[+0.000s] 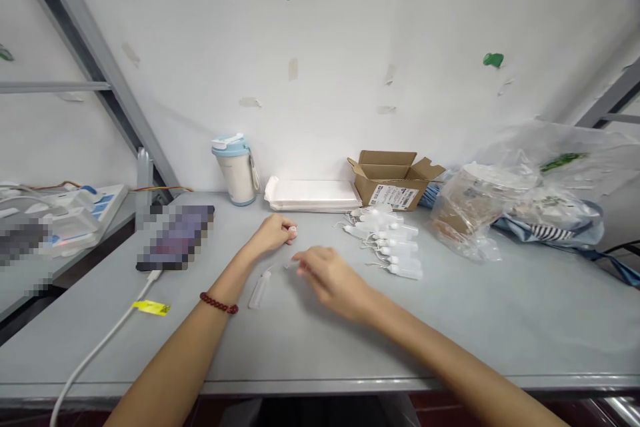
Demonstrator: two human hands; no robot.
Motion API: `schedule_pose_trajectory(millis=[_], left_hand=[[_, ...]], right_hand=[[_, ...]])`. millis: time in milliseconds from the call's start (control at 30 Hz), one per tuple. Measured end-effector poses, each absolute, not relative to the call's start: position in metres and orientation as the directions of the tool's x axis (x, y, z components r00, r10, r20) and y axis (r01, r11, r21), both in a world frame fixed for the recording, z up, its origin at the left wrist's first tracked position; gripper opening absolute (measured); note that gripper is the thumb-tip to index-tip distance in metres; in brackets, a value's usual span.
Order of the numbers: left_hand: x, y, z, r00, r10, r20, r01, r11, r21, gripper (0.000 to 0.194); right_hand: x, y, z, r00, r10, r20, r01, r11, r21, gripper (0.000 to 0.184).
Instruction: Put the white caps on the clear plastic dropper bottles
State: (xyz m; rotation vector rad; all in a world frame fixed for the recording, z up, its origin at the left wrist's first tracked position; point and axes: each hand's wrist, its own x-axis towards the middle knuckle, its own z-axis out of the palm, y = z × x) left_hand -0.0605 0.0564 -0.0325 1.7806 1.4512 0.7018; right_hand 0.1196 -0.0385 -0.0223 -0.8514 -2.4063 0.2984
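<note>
My left hand (274, 232), wearing a dark red bead bracelet (219, 304) on its wrist, is closed in a pinch on a small whitish piece (293, 231); its exact kind is too small to tell. Just to the right and nearer me, my right hand (330, 280) has its thumb and forefinger drawn together. A thin, pale bit shows at those fingertips, too fine to make out. Between my forearms a clear plastic tube (259, 290) with a thin white string lies on the grey table (310, 353). Several similar white-capped tubes with strings (400, 247) lie in a row to the right.
Along the wall stand a blue-lidded cup (236, 173), a stack of flat white packets (315, 195) and an open cardboard box (387, 183). Plastic bags (470, 213) lie at right. A phone (177, 237) with a white charging cable (107, 333) is at left.
</note>
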Motion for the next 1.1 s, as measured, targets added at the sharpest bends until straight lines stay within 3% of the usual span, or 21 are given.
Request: schedule_pose_trajectory(millis=[167, 333, 533, 800, 1100], left_hand=[[-0.062, 0.059, -0.038, 0.197, 0.979, -0.053, 0.491, -0.051, 0.87, 0.022], [-0.063, 0.06, -0.036, 0.198, 0.979, -0.053, 0.45, -0.043, 0.892, 0.019], [-0.063, 0.058, -0.03, 0.171, 0.983, -0.066, 0.435, -0.015, 0.9, 0.026], [-0.067, 0.047, -0.015, 0.324, 0.944, -0.057, 0.336, -0.058, 0.94, 0.029], [-0.066, 0.049, -0.018, 0.526, 0.844, -0.105, 0.228, -0.021, 0.973, 0.036]], right_hand=[[0.077, -0.064, -0.033, -0.785, 0.574, 0.233, 0.517, 0.815, -0.263, 0.036], [0.079, -0.055, -0.041, -0.742, 0.64, 0.196, 0.615, 0.768, -0.18, 0.037], [0.105, -0.039, -0.045, -0.661, 0.693, 0.288, 0.663, 0.719, -0.208, 0.026], [0.122, -0.006, -0.046, -0.535, 0.713, 0.454, 0.698, 0.676, -0.238, 0.021], [0.126, 0.004, -0.052, -0.572, 0.705, 0.42, 0.614, 0.707, -0.352, 0.022]])
